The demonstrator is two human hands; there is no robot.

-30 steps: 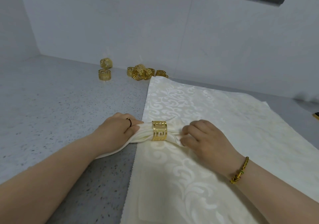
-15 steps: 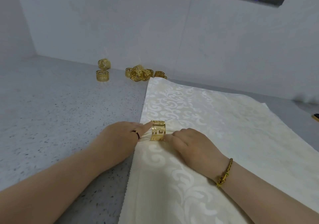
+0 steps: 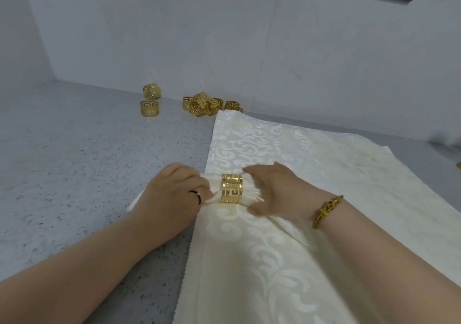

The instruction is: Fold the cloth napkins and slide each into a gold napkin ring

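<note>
Left of the ring (image 3: 232,188), curled fingers (image 3: 195,181) pinch napkin (image 3: 250,192).

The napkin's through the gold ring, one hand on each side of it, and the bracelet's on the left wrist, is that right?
No: the head view shows the bracelet on the right wrist. The rest stands: the napkin is through the gold ring, with the left hand and right hand flanking it.

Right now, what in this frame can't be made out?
All in the head view:
- Ends of the napkin: covered by the left hand, which grips one, and the right hand.
- The right hand's grip: motion-blurred.
- Count of spare rings: small, overlapping, partly behind the spread cloth.
- The gold object: cut off by the right edge.
</note>
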